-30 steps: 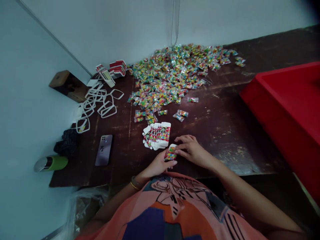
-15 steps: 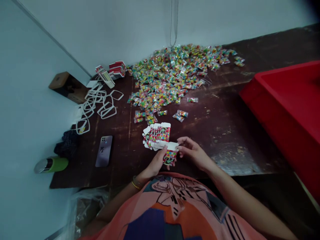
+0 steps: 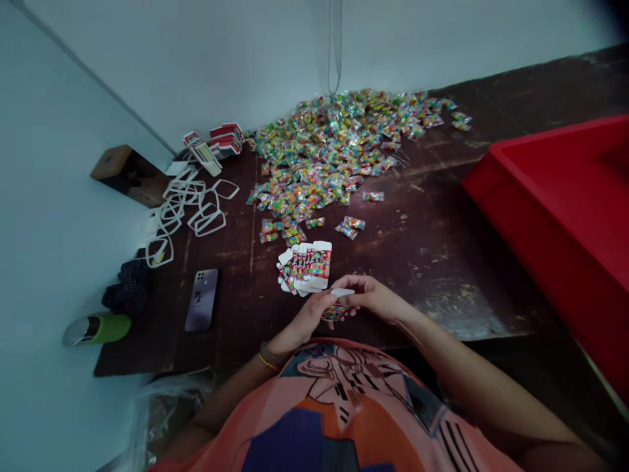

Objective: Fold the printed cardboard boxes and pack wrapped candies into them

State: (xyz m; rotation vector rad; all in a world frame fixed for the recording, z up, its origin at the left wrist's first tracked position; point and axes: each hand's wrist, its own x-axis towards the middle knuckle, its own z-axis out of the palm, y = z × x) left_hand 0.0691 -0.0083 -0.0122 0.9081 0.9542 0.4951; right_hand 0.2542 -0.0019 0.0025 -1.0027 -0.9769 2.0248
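Observation:
My left hand (image 3: 305, 320) and my right hand (image 3: 369, 298) meet over the near edge of the dark table (image 3: 432, 255). Together they hold a small printed carton (image 3: 336, 303), tipped so that its white flap faces up; both sets of fingers are closed on it. Just beyond the hands lies a fanned stack of flat printed cartons (image 3: 306, 266). Farther back spreads a big heap of small colourful wrapped sweets (image 3: 334, 147), with a few loose packets (image 3: 350, 226) nearer me.
A red plastic crate (image 3: 565, 196) fills the right side. On the left lie a purple phone (image 3: 202, 299), a green bottle (image 3: 96, 328), a dark cloth (image 3: 125, 292), white card frames (image 3: 191, 203) and red box stacks (image 3: 223, 139). A wall runs behind.
The small carton has been turned from upright in my left hand to tipped flat, flap upward, and my right hand has closed onto it. The camera view shifted slightly.

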